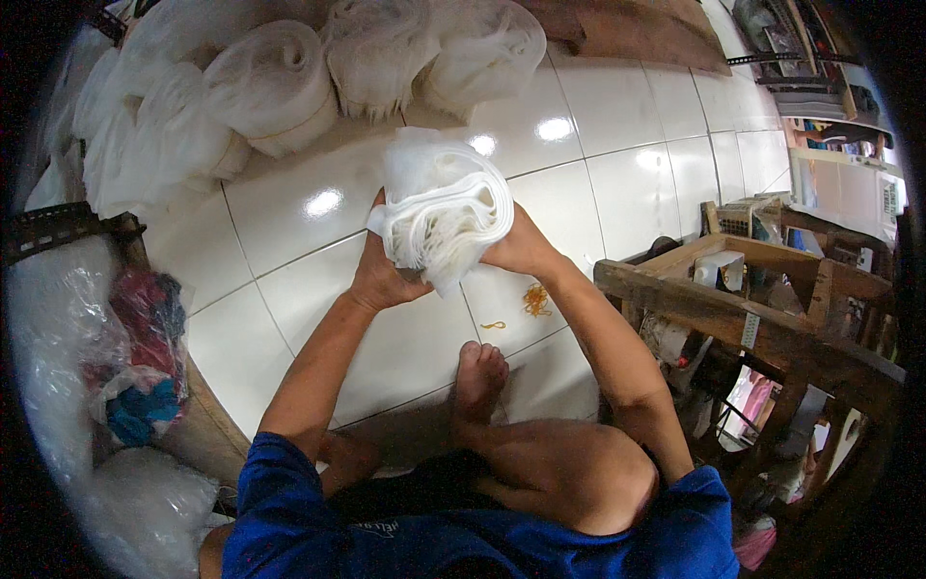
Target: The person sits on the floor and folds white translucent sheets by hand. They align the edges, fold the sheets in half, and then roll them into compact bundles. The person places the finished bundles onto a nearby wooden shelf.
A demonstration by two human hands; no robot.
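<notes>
Between my two hands is a thick roll of thin white mesh-like fabric [446, 207], its folded layers showing at the end toward me. My left hand [379, 262] is wrapped round its left side, and my right hand [521, 241] grips its right side; some fingers of both are hidden by the roll. On the tiles below my right hand lies a small heap of yellow-brown rubber bands [536, 299]. A single rubber band [494, 325] lies apart from it, near my bare foot [480, 376].
Several white fabric rolls [270, 87] stand across the far left on the white tiled floor [559, 198]. Clear plastic bags [63, 328] with dark red and blue contents lie at the left. A wooden frame [733, 314] with clutter stands at the right.
</notes>
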